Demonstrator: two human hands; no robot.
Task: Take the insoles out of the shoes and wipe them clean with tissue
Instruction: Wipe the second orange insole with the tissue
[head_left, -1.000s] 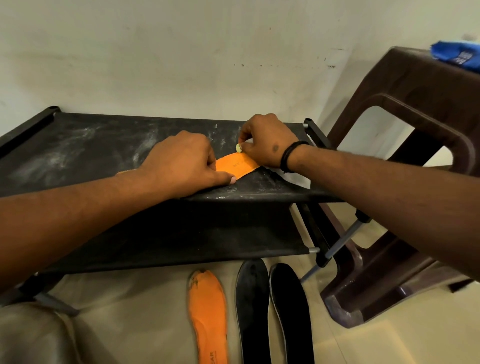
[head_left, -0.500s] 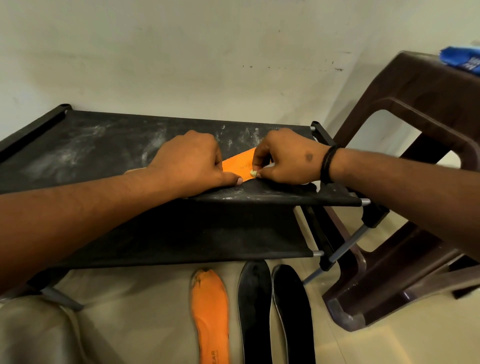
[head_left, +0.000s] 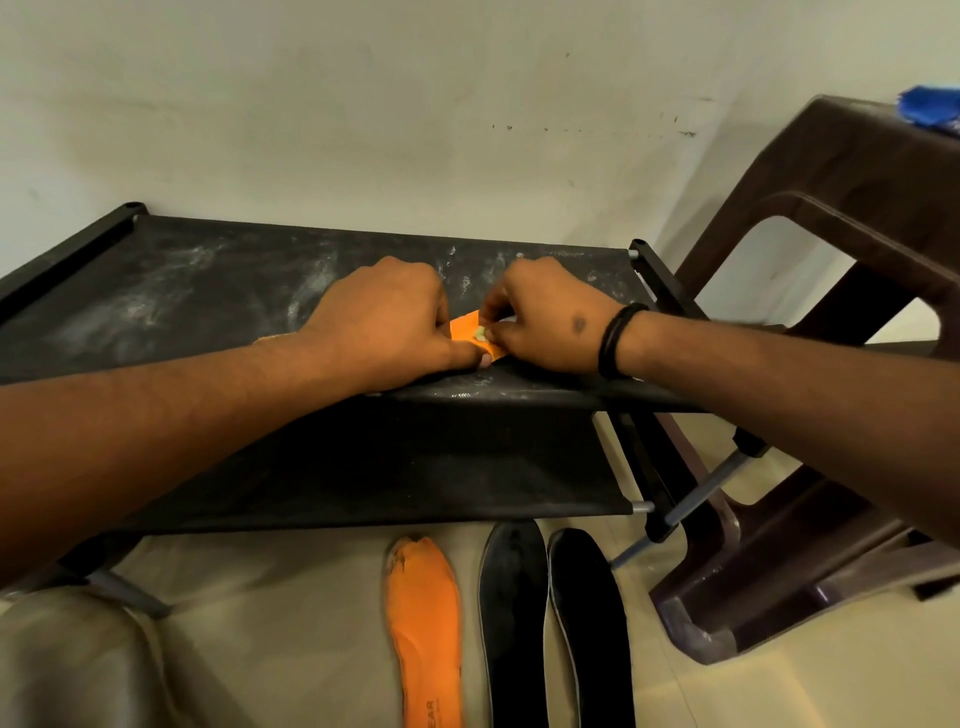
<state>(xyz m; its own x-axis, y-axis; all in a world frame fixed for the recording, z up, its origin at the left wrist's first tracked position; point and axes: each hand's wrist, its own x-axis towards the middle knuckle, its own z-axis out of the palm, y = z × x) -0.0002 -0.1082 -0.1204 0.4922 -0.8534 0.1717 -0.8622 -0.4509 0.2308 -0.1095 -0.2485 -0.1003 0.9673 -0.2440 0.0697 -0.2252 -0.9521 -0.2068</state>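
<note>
An orange insole (head_left: 466, 332) lies on the top shelf of the black rack (head_left: 171, 291); only a small patch shows between my hands. My left hand (head_left: 387, 325) covers most of it and presses it down, thumb stretched along its near edge. My right hand (head_left: 548, 319) pinches a small wad of tissue (head_left: 481, 334) against the insole's surface. On the floor below lie a second orange insole (head_left: 426, 623) and two black insoles (head_left: 511, 618), side by side.
A brown plastic stool (head_left: 831, 218) stands right of the rack with a blue item (head_left: 930, 111) on top. The rack's lower shelf (head_left: 415, 467) sits beneath the top one. A pale wall is behind. A beige rounded shape (head_left: 67, 660) fills the lower left corner.
My right hand with the tissue has slid leftward along the orange insole toward my left hand, then shifted slightly back. The left hand has stayed pressing the insole.
</note>
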